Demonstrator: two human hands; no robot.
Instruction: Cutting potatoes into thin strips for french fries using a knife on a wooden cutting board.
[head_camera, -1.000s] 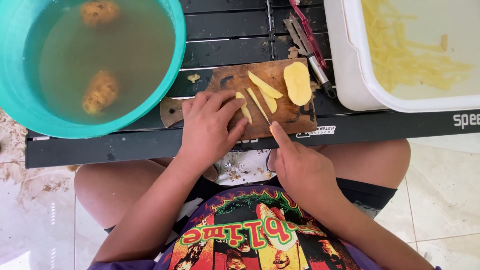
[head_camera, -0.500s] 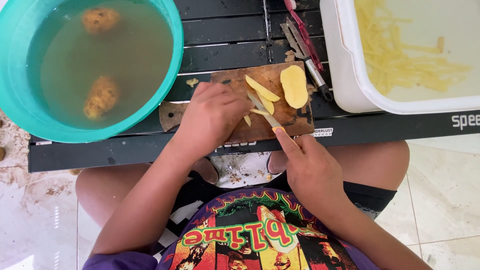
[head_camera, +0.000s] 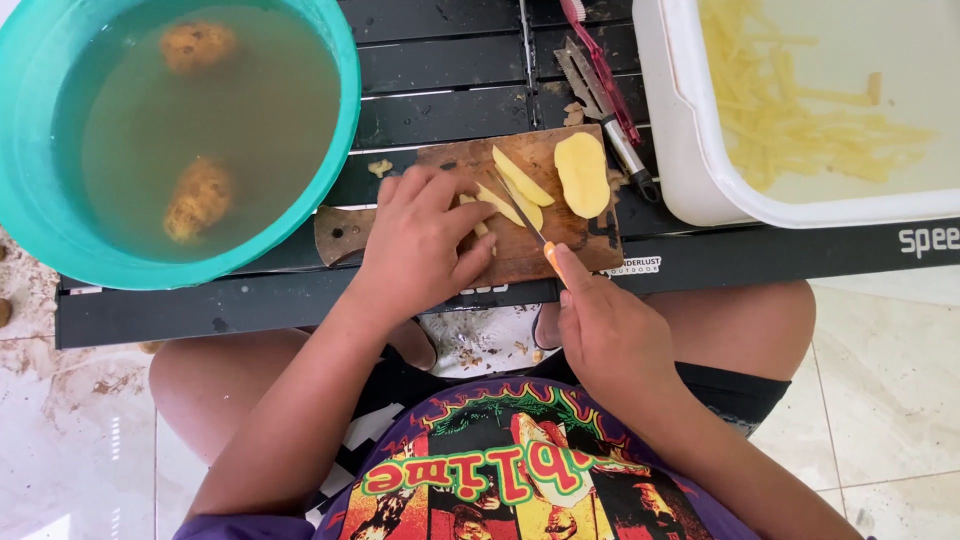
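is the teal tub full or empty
Nearly full: murky water fills the teal tub close to its rim, with two unpeeled potatoes sunk in it.

Purple short-sleeved T-shirt (head_camera: 520, 480) at 6 o'clock, printed with a busy graphic in red, yellow, green and black. Dark shorts (head_camera: 735, 390) at 4 o'clock, over bare knees. Bare forearms; left hand (head_camera: 420, 245) and right hand (head_camera: 605, 335) without rings, watch or gloves.
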